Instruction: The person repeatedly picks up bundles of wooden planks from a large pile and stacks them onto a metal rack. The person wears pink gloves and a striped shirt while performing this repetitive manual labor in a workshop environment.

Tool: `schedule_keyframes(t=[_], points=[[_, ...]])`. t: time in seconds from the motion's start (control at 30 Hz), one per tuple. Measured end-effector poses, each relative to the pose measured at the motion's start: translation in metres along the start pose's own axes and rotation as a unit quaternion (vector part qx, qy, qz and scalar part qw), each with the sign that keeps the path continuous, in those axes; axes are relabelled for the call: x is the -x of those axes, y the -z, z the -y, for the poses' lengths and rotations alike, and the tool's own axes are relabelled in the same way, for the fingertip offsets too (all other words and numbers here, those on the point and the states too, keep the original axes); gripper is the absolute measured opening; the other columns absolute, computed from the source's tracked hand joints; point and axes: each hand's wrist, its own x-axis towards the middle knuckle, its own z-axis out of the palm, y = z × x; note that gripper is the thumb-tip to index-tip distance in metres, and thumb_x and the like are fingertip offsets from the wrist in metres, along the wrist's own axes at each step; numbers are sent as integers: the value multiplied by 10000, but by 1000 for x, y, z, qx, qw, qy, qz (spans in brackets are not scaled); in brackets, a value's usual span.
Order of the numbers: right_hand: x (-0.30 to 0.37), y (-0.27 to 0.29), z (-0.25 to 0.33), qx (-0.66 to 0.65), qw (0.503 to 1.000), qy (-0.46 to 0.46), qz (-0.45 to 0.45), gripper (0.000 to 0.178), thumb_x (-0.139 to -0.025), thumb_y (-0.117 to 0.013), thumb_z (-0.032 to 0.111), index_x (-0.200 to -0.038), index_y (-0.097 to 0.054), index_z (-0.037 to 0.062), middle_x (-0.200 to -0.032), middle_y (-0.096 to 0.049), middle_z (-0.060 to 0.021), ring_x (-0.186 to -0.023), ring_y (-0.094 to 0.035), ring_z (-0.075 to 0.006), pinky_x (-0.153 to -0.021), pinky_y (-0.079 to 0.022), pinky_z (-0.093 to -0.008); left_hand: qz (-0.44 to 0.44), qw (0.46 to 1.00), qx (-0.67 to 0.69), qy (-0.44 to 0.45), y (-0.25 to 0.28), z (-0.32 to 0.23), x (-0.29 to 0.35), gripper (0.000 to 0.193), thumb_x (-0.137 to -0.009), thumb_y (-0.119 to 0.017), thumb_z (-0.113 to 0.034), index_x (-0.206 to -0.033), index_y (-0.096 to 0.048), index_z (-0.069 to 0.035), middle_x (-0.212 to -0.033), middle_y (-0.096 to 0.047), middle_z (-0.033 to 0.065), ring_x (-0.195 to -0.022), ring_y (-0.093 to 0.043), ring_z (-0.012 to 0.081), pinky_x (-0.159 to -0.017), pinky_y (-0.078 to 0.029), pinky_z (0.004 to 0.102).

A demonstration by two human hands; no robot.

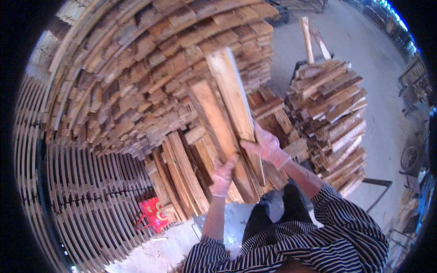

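The bundle of wooden planks (227, 118) stands nearly upright in front of me, its top ends leaning away toward the big stack of sawn boards (150, 68) and its lower ends down near my thighs. I hold it on end like this, I judge, because the boards are long and several at once: upright, their weight runs down their length rather than levering against my wrists, and the flat faces stay pressed together.

My left hand (223, 175), in a thin pale glove, sits low on the left face of the bundle, fingers curled around the edge of the nearest plank; that grip is closed on the wood, more a cupping clamp than a fist. My right hand (266, 146), gloved the same way, is a little higher on the right side, fingers spread and wrapped over the outer plank's edge, closed on it too. Between the two, the planks are squeezed from both sides.

Just behind the bundle more planks lean on end against the large stack. To my right a second, lower pile of boards (330, 113) rests well apart on the concrete floor (387, 136). Down to my left, near the slatted racks (86, 195), lies a red bag (152, 214).
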Motion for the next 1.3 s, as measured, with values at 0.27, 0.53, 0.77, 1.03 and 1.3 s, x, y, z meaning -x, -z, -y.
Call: schedule_keyframes(t=[0.27, 0.53, 0.77, 1.03, 1.3], points=[[-1, 34, -62, -75, 992, -100, 21, 915, -815, -752, 366, -1566, -294, 116, -1264, -673, -204, -1108, -680, -366, -942, -520, -408, -31, 988, 39, 144, -22, 31, 3, 649, -879, -785, -413, -1333, -608, 16, -1274, -647, 81, -1120, -625, 176, -1008, -499, 338], [-42, 6, -113, 252, 942, -222, 26, 759, -877, -701, 282, -1526, -320, 184, -1260, -610, -273, -1138, -628, -451, -942, -516, -550, -80, 957, -175, 218, -24, 87, -80, 878, -815, -842, -421, -1428, -454, 74, -1417, -573, 189, -1278, -569, 254, -1054, -459, 344], [7, 1, -172, 119, 975, -177, 57, 945, -853, -713, 499, -1576, -245, 110, -1571, -332, -261, -1364, -445, -463, -1072, -432, -545, -124, 929, -323, 134, -13, 103, -85, 1024, -748, -874, -490, -1480, -406, 51, -1461, -536, 223, -1318, -548, 307, -1090, -423, 358], [20, -15, -189, 166, 979, -117, 5, 1001, -797, -795, 410, -1578, -250, 103, -1515, -417, -235, -1316, -505, -418, -1054, -472, -469, -69, 937, -316, 130, 8, 111, -88, 1069, -764, -809, -597, -1510, -387, 41, -1431, -558, 241, -1311, -558, 333, -1076, -442, 375], [56, 26, -209, -238, 949, -205, -28, 885, -841, -792, 489, -1538, -398, 112, -1436, -556, -108, -1278, -542, -237, -1072, -437, -353, -142, 839, -524, 44, -6, 76, -59, 1076, -782, -735, -682, -1467, -427, 89, -1447, -517, 290, -1352, -502, 382, -1097, -426, 404]])
